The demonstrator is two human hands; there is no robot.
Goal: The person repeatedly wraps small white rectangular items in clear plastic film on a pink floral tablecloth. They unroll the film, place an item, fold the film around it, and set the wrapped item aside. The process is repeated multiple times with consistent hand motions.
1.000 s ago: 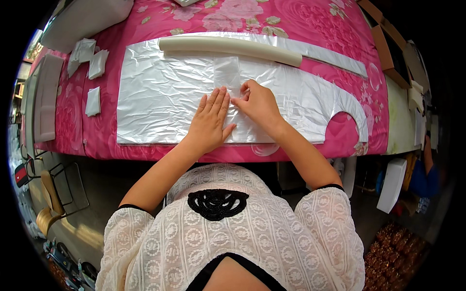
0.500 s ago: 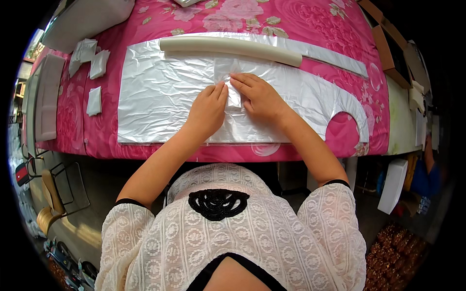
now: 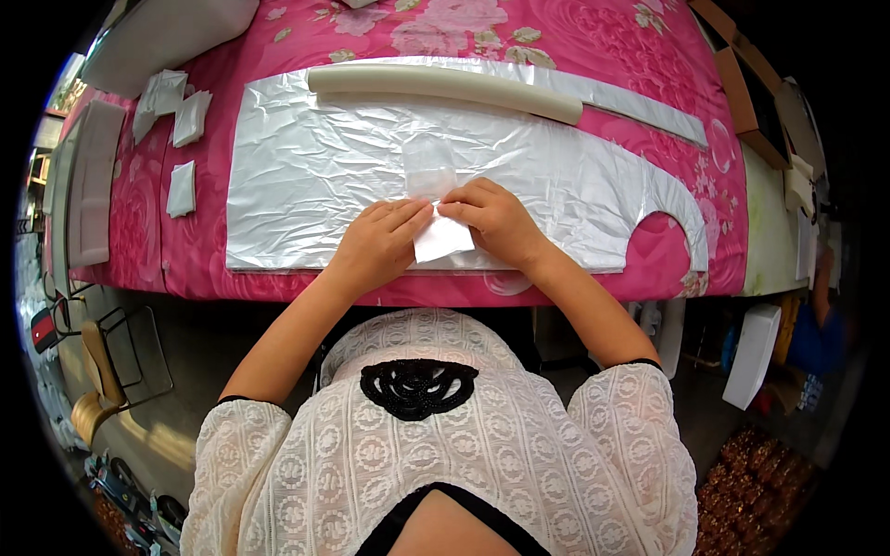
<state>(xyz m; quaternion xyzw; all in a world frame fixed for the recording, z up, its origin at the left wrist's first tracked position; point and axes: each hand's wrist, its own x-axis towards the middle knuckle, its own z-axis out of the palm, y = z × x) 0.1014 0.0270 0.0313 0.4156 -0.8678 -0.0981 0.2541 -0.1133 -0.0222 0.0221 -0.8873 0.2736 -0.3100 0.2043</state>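
A small folded piece of thin white plastic [image 3: 443,241] lies over the middle of a shiny stack of plastic sheets [image 3: 287,185]. Its far part is translucent and spread flat; the near part is a doubled, whiter flap. My left hand [image 3: 382,239] grips the piece at its left edge, fingers closed together. Opposite it, my right hand [image 3: 491,221] pinches the right edge. The fingertips of both hands nearly meet at the fold. A long pale tube [image 3: 445,88] rests across the stack's far side. On the stack's right end is a curved cut-out.
Several small folded white packets [image 3: 183,190] lie on the pink flowered tablecloth [image 3: 209,246] at the left. White bins [image 3: 93,185] stand along the left edge. An open brown cardboard box [image 3: 751,107] sits at the far right. Below left is a chair [image 3: 97,366].
Both hands have moved nearer to me along the plastic piece. A white flap now shows below my fingers, and the translucent far part is uncovered.
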